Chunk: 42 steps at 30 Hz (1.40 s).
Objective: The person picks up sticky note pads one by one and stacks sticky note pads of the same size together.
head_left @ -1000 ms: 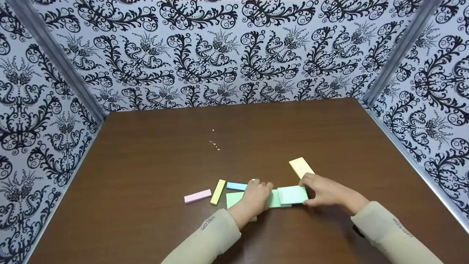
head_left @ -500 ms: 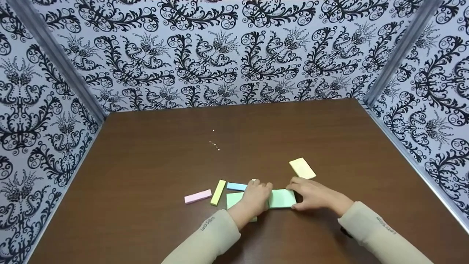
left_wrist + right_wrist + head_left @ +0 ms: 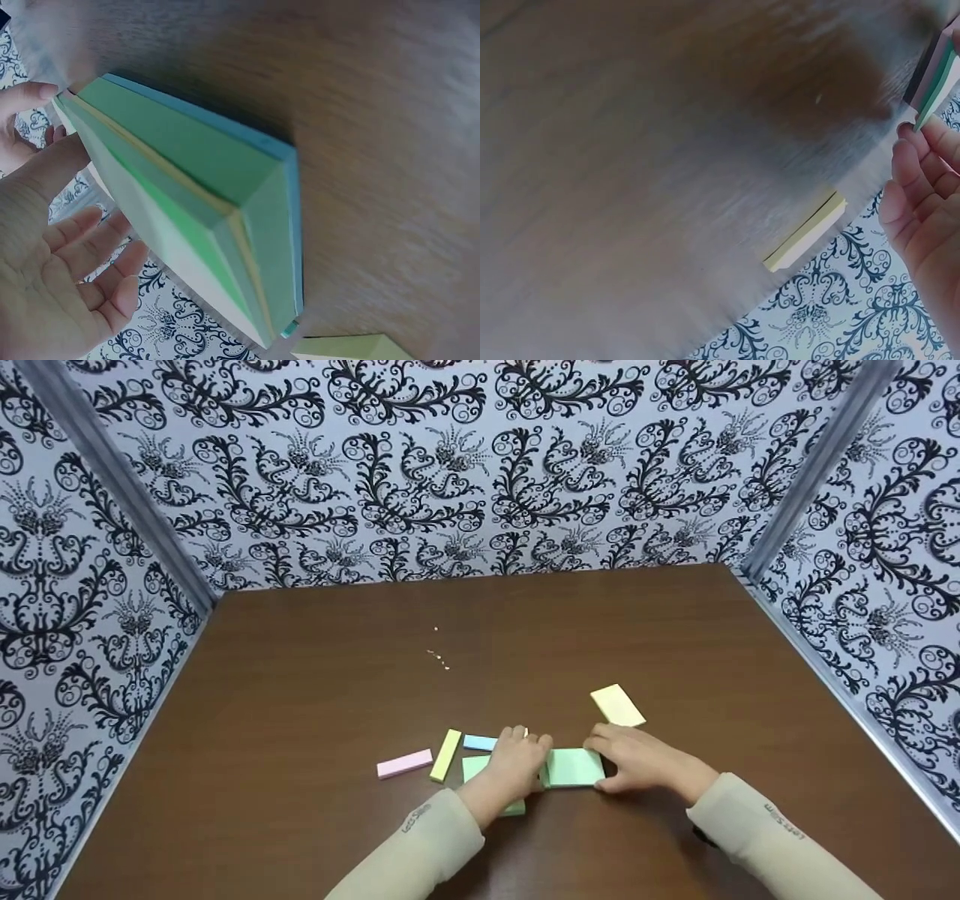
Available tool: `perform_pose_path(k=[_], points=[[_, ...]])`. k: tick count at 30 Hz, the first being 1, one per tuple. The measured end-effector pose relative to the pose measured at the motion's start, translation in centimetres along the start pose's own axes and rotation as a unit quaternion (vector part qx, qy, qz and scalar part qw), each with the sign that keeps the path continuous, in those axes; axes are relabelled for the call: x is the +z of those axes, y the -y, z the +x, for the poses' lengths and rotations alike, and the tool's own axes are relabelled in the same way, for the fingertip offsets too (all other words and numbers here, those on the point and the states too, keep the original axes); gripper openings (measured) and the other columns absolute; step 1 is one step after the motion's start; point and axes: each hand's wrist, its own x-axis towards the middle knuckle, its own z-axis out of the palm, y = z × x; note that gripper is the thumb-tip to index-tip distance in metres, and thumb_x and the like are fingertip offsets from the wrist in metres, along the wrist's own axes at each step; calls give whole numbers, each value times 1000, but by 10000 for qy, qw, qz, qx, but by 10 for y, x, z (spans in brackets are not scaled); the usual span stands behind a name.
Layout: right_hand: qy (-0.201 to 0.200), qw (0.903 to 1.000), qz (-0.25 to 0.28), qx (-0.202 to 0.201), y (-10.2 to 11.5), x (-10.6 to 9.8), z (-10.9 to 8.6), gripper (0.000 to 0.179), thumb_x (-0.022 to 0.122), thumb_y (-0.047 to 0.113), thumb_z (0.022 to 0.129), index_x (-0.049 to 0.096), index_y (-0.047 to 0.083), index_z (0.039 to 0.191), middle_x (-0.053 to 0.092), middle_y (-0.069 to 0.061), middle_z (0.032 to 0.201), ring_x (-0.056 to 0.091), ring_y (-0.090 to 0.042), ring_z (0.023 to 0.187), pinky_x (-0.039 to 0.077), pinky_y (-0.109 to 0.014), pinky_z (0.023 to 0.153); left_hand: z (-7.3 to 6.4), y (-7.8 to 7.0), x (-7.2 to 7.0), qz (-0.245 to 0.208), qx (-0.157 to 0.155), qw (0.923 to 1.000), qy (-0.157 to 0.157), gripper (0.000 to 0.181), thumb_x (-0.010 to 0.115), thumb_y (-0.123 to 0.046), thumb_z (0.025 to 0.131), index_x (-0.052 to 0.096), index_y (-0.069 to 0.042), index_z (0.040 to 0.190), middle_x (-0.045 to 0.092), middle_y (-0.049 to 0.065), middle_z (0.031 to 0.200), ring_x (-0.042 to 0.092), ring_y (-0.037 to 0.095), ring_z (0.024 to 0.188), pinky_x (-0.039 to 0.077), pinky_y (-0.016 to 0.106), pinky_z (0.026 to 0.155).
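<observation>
My left hand (image 3: 514,765) reaches over a layered stack of sticky notes (image 3: 195,157), green and yellow above blue, in the left wrist view. Its thumb and forefinger are at the left edge of a light green sticky note pad (image 3: 576,768); the contact is partly hidden. My right hand (image 3: 649,757) grips that pad's right edge, thumb at the near corner and fingers at the far one. In the right wrist view the fingertips (image 3: 911,139) meet a layered pad (image 3: 934,82) at the upper right.
Left of the hands lie narrow sticky note strips: pink (image 3: 405,764), yellow (image 3: 446,755) and blue (image 3: 478,742). A pale yellow pad (image 3: 618,706) lies behind the right hand. Tiny crumbs (image 3: 439,657) dot the brown table (image 3: 315,675). Patterned walls (image 3: 465,472) enclose it.
My right hand has moved left, bringing the light green pad from an offset position over the green pad beneath into line with it. The left hand has shifted slightly left.
</observation>
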Motion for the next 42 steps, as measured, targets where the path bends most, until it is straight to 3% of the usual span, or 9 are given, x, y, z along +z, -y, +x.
perform_pose_path(k=[4, 12, 30, 42], points=[[144, 9999, -18, 77, 1, -2, 1, 45, 71, 33, 72, 60, 4, 105, 49, 0, 91, 46, -13, 77, 42, -31, 69, -1, -1, 0, 32, 2, 10000, -17, 48, 76, -42, 69, 50, -15, 100, 65, -1, 91, 52, 19, 85, 39, 29, 73], [172, 9998, -17, 62, 5, -4, 6, 45, 70, 33, 73, 62, 4, 106, 48, 0, 89, 43, -12, 74, 41, -29, 66, -1, -1, 5, 8, 45, 9992, -404, 37, 74, -29, 71, 51, -15, 97, 66, 0, 85, 54, 19, 85, 39, 30, 74], [194, 9997, -138, 40, 8, -3, 11, 41, 70, 34, 72, 61, 6, 100, 48, 1, 89, 43, -12, 75, 40, -30, 68, 3, 0, -3, 367, 216, 9991, 48, 47, 73, -33, 72, 50, -17, 110, 64, -2, 90, 48, 19, 85, 35, 30, 76], [168, 9998, -123, 18, 10, -5, 10, 40, 70, 32, 73, 62, 5, 101, 50, 0, 89, 44, -13, 75, 40, -30, 67, 2, -1, -2, 314, 200, 9993, 90, 36, 69, -30, 77, 53, -17, 107, 64, -2, 90, 50, 18, 85, 37, 30, 77]])
